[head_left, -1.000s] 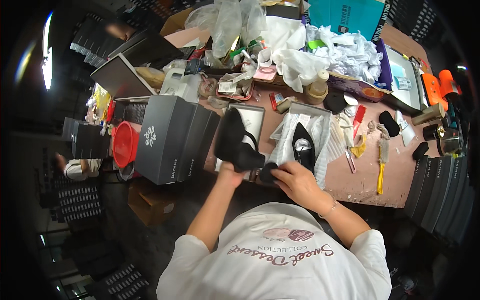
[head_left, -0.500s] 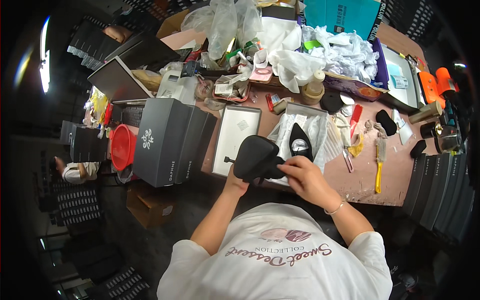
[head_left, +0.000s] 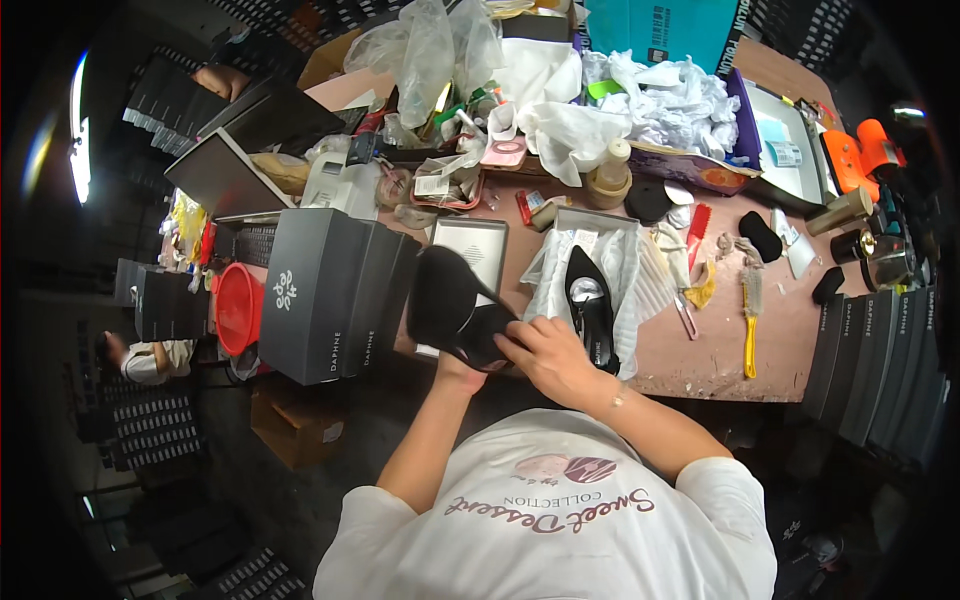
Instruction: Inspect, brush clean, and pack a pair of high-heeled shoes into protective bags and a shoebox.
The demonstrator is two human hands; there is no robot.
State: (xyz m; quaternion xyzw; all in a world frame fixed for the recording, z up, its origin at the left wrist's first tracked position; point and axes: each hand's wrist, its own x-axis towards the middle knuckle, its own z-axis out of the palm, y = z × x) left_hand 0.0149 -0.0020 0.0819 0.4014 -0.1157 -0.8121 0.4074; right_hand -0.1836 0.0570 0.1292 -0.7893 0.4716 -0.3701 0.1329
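A black shoe (head_left: pixel 440 305), tilted over the table's front edge, is held up by my left hand (head_left: pixel 462 372) from below. That hand's fingers are mostly hidden behind the shoe. My right hand (head_left: pixel 548 352) pinches the shoe's near right end with thumb and fingers. Right of the shoe, an open shoebox (head_left: pixel 598 216) lined with white tissue paper (head_left: pixel 630 275) holds a second black, pointed shoe (head_left: pixel 590 320). Behind the held shoe lies the box lid (head_left: pixel 470 240), partly covered by it.
Dark grey shoeboxes (head_left: pixel 310 300) stand at left beside a red basin (head_left: pixel 238 310), with more boxes (head_left: pixel 870 360) at far right. A yellow-handled brush (head_left: pixel 750 325), red comb (head_left: pixel 698 230) and pink-handled tool (head_left: pixel 687 318) lie right of the open box. Crumpled paper (head_left: pixel 670 110) fills a purple box.
Both hands have moved left with the held shoe, which has turned so that its inside shows more. The shoe in the box is now uncovered to view.
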